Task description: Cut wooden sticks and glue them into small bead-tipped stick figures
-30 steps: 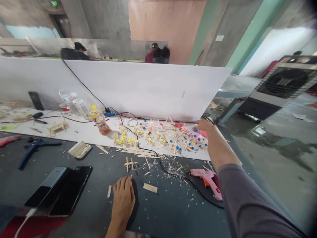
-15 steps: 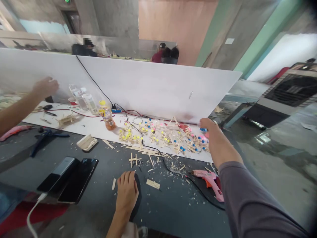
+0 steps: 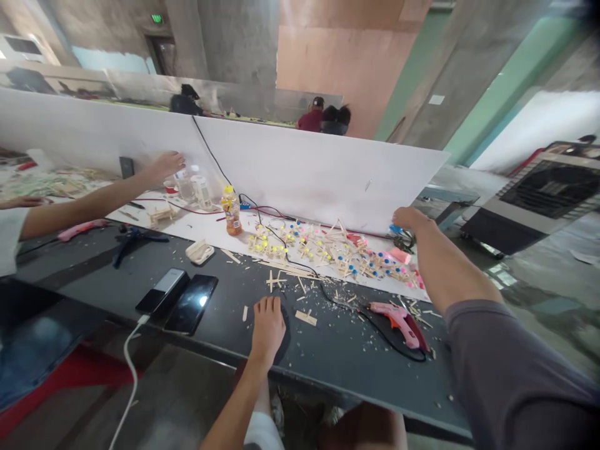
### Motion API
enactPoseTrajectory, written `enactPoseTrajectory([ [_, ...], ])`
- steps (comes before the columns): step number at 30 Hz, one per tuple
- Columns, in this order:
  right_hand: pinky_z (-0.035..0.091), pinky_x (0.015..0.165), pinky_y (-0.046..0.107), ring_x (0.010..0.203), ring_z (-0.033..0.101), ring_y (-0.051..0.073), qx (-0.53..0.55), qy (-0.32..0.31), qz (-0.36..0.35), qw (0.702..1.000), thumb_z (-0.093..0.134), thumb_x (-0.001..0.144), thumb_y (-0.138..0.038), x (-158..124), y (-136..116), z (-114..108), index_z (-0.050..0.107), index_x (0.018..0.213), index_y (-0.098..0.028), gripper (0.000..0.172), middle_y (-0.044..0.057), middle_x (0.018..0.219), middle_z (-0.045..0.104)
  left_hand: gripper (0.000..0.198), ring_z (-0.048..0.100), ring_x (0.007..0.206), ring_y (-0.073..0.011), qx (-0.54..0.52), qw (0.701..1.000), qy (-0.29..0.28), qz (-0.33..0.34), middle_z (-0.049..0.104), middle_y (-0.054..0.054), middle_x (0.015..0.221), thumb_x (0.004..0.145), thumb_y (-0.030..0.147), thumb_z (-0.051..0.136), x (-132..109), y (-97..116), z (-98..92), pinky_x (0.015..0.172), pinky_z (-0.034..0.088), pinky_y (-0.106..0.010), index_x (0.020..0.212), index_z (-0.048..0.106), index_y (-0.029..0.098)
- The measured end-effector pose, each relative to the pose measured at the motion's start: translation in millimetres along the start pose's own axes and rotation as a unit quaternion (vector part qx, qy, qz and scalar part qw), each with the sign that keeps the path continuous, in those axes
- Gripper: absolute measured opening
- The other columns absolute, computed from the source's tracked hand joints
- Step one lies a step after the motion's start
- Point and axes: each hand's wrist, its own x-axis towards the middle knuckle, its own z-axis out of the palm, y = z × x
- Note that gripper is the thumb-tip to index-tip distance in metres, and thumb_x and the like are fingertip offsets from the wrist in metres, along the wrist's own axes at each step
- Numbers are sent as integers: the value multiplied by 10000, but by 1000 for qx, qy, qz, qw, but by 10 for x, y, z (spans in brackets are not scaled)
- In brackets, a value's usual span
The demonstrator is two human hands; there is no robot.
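Note:
My left hand (image 3: 269,325) rests on the dark table with loosely bent fingers, open, and holds nothing I can see. Beside it lies a flat wooden stick piece (image 3: 306,317) with a small stick on top, and a short stick (image 3: 245,313) lies on its other side. Stretched far out to the right, my right hand (image 3: 412,220) is closed by the white board's end. A blue item (image 3: 396,229) shows at its fingertips; its kind is unclear. Below that hand spreads a heap of small stick pieces with coloured dots (image 3: 351,259).
A pink glue gun (image 3: 398,322) lies at the right with its black cord. A drink bottle (image 3: 231,212), phone (image 3: 192,305) and power bank (image 3: 162,290) are to the left. A co-worker's hand (image 3: 169,164) is by clear bottles (image 3: 201,190). A white board (image 3: 300,169) stands behind.
The view has shifted. My right hand is slightly higher and further back, with the blue item at its fingertips. My left hand stays on the table. The co-worker's hand has moved right, to the bottles.

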Motion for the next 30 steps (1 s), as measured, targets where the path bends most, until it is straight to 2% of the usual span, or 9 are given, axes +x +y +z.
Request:
enactPoseTrajectory([
  [3, 513, 881, 415, 1044, 622, 247, -6, -23, 15, 1000, 564, 970, -323, -228, -226, -124, 616, 1199, -106, 319, 174, 1192, 627, 307, 552, 1006, -303, -17, 1000, 7, 16, 607, -144, 1007, 844, 17, 425, -31, 1, 2, 858, 438, -465, 1091, 579, 114],
  [5, 460, 882, 410, 1056, 607, 271, -7, -8, 15, 1000, 459, 1011, -311, -455, -458, -158, 633, 1172, -89, 325, 231, 1171, 636, 309, 552, 1007, -311, -38, 999, 16, 24, 604, -158, 1005, 864, 32, 410, -49, -4, 20, 859, 435, -473, 1116, 573, 107],
  [7, 424, 876, 400, 1076, 591, 279, -5, 19, 8, 1000, 362, 1036, -348, -760, -741, -148, 604, 1229, -135, 377, 212, 1245, 613, 319, 554, 1010, -320, -68, 997, 28, 33, 605, -171, 1005, 887, 48, 387, -62, -13, 41, 867, 429, -485, 1148, 564, 100],
  [14, 373, 743, 300, 926, 596, 234, 67, 96, -125, 985, 306, 1029, -424, -2278, -1720, 202, 647, 1034, -165, 428, 145, 1089, 658, 324, 568, 1031, -327, -139, 983, 83, 88, 621, -199, 1049, 993, 242, 335, -92, -24, 64, 894, 418, -491, 1205, 535, 100],
  [16, 370, 724, 289, 884, 595, 222, 124, 126, -124, 976, 326, 1022, -434, -2704, -1941, 333, 650, 984, -164, 424, 138, 1003, 667, 341, 565, 1064, -327, -161, 976, 99, 108, 622, -197, 1097, 996, 304, 363, -109, -28, 45, 916, 414, -487, 1222, 520, 102],
  [19, 381, 691, 280, 773, 587, 204, 232, 172, -60, 956, 368, 1002, -427, -3198, -2258, 481, 639, 876, -182, 387, 109, 856, 658, 461, 530, 1175, -335, -203, 961, 117, 145, 587, -215, 1217, 971, 402, 433, -145, -43, 12, 977, 395, -494, 1317, 451, 98],
  [21, 400, 713, 285, 756, 589, 208, 319, 180, -31, 930, 413, 979, -432, -3413, -2462, 533, 628, 813, -202, 356, 92, 801, 652, 624, 486, 1254, -346, -223, 950, 127, 178, 539, -240, 1299, 931, 481, 495, -178, -49, -8, 1028, 365, -506, 1397, 372, 84],
  [25, 408, 676, 281, 701, 587, 197, 436, 136, -27, 889, 492, 929, -414, -3639, -2797, 538, 670, 887, -212, 272, 59, 804, 684, 868, 446, 1309, -361, -232, 935, 108, 247, 475, -272, 1388, 861, 581, 562, -269, 4, -33, 1079, 327, -517, 1483, 250, 62],
  [30, 373, 605, 271, 607, 532, 177, 474, 102, -34, 874, 502, 904, -416, -3727, -2960, 483, 644, 705, -214, 317, 26, 653, 640, 712, 511, 1262, -331, -227, 925, 10, 305, 523, -241, 1363, 948, 486, 461, -346, 156, -4, 1046, 391, -497, 1513, 253, 105],
])
